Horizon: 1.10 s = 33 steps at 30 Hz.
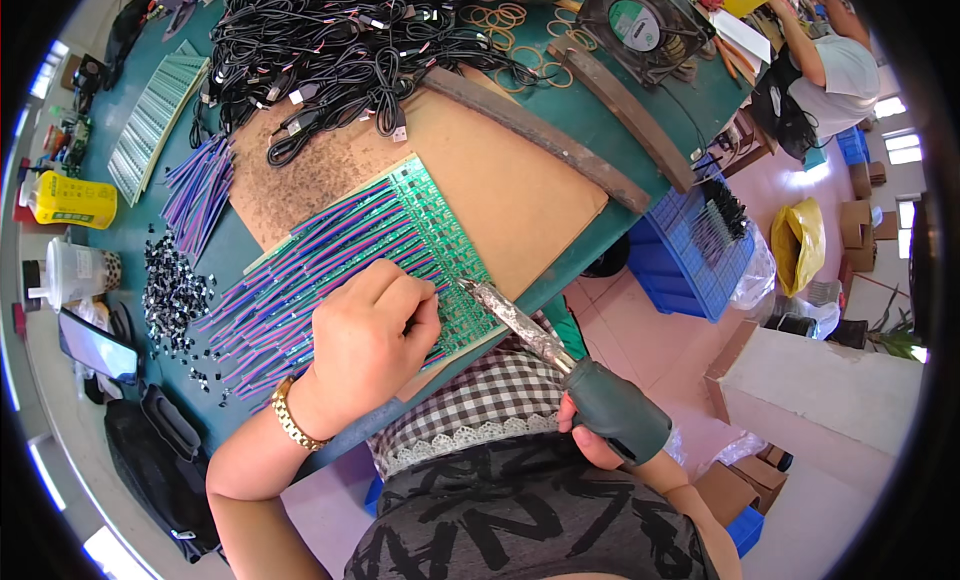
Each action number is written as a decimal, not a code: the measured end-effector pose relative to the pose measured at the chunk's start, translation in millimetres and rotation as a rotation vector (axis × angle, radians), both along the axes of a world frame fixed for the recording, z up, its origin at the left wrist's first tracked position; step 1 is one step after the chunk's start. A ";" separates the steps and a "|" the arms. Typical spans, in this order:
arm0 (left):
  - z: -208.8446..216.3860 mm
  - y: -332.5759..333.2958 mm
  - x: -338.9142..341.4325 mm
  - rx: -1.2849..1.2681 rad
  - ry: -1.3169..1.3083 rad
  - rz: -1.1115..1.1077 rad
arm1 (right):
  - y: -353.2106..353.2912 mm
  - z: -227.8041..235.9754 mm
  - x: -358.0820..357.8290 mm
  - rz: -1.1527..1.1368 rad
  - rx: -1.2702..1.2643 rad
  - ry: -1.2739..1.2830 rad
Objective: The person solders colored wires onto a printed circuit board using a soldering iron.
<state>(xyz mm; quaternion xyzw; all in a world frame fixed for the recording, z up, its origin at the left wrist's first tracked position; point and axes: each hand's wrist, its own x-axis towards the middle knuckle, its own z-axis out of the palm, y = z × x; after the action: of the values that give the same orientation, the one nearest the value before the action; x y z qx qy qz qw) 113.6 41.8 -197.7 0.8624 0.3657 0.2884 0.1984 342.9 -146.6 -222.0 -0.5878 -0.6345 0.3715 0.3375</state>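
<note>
A green circuit board panel (440, 225) lies on a cardboard sheet, with rows of thin blue, red and purple wires (310, 270) running left from it. My left hand (375, 325) is closed over the wires near the panel's close edge, fingers curled; whatever they pinch is hidden. My right hand (592, 442) grips the dark green handle of a soldering iron (525, 330). The iron's worn metal barrel points up and left, its tip at the panel's pads just right of my left hand. Whether the tip touches a pad I cannot tell.
Black cables (330, 40) heap at the back beside a fan (645, 25) and rubber bands (500, 18). Two bars (540, 140) rest on the right. Loose wires (198, 195), small black parts (175, 290) and a phone (98, 345) lie left. A co-worker (835, 80) sits far right.
</note>
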 end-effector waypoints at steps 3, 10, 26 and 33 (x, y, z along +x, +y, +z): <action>-0.4 0.2 -0.6 0.010 -0.001 -0.002 | 3.4 2.6 1.0 0.043 0.011 -0.020; -0.7 -0.7 0.5 0.009 -0.007 0.003 | 0.5 -2.5 0.1 0.045 -0.045 0.087; -0.9 -0.6 1.4 0.025 -0.035 0.006 | -2.0 5.0 -2.9 -0.092 -0.093 -0.069; -0.5 -1.9 1.0 0.023 -0.015 0.010 | -5.8 1.6 -3.2 -0.097 -0.129 0.013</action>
<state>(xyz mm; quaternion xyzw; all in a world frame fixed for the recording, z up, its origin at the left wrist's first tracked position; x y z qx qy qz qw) 114.6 39.9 -198.2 0.8605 0.3653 0.3002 0.1899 339.7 -152.4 -220.4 -0.6360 -0.5779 0.3984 0.3208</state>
